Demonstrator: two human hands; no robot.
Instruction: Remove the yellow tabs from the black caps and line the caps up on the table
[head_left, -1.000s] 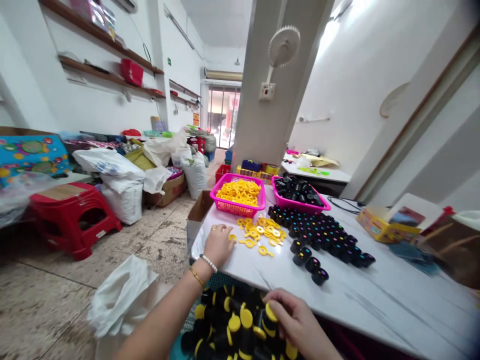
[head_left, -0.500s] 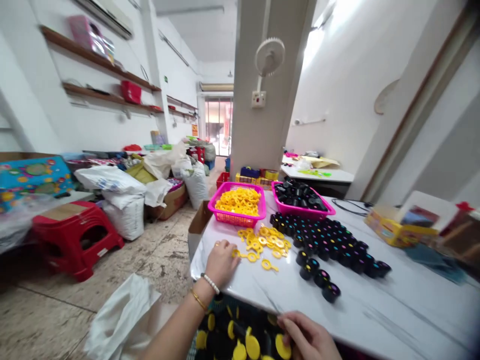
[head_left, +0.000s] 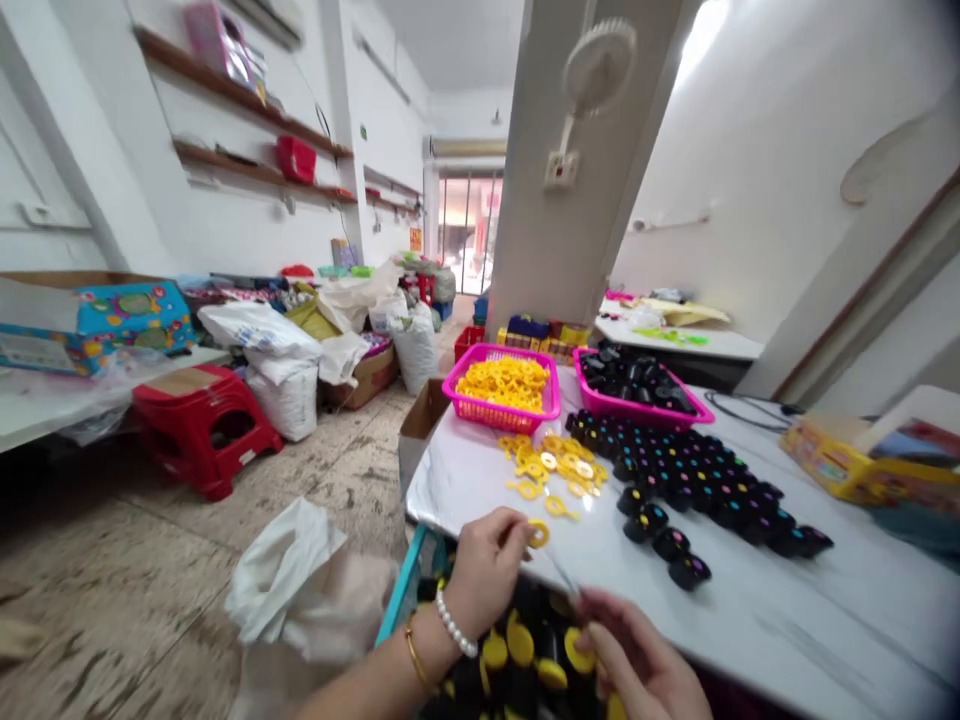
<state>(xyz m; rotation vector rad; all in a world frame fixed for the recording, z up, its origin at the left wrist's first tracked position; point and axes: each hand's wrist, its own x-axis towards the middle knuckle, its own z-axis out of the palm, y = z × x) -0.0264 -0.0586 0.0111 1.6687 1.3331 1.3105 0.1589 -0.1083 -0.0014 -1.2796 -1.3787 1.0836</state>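
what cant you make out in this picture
Head view, all four:
- Grip on the yellow ring: covered by the left hand.
- Whatever the right hand may pinch: blurred, hidden by its fingers.
- Lowest yellow-capped pieces: cut off by the bottom edge.
- Print on the yellow box: blurred.

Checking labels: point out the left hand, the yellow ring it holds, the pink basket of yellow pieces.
Left hand (head_left: 487, 568), head view: back of hand.
Yellow ring (head_left: 546, 532), head view: band's right side.
Pink basket (head_left: 491, 412), head view: front wall.
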